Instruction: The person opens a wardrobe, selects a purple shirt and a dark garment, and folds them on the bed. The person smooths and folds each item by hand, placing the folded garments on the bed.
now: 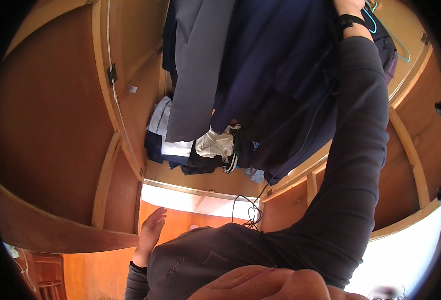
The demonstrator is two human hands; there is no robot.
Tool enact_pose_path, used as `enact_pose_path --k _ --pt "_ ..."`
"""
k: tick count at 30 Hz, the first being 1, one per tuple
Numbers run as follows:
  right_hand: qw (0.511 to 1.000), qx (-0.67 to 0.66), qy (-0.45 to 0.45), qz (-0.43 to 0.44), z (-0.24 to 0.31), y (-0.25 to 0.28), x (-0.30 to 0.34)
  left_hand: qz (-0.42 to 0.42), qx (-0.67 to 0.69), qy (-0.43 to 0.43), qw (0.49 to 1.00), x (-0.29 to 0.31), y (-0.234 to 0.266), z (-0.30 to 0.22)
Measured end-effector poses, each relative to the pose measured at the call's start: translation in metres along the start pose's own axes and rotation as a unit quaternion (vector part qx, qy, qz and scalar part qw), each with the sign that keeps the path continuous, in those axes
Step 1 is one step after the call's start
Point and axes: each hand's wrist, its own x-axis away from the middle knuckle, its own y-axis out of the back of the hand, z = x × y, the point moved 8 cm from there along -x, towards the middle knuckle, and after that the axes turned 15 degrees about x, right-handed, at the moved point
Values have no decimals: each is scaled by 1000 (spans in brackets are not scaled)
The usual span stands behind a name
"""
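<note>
My right arm reaches up into a wooden wardrobe, and my right hand (349,6) is at the top edge of the view, with a black band (351,21) on its wrist. Its fingers are cut off, so whether it holds anything is hidden. Beside it are teal clothes hangers (399,42) and dark hanging garments (280,65). A grey garment (200,70) hangs to their left. Low on the left, my left hand (153,230) is held away from the clothes, its fingers loosely extended and nothing visible in it.
Folded clothes, including a white garment (215,144) and a striped one (159,117), lie on the wardrobe floor (175,175). Brown wooden doors (50,130) stand open on both sides. A black cable (250,215) hangs down in loops near my chest.
</note>
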Motion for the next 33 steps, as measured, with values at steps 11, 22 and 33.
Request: enact_pose_path --k 11,22,33 --pt "993 -63 65 70 -33 -39 7 5 -2 22 1000 24 15 7" --pt "632 -744 -109 188 -33 -61 85 26 15 33 999 33 24 6" --pt "570 -739 -208 292 7 -39 126 15 25 31 999 40 22 9"
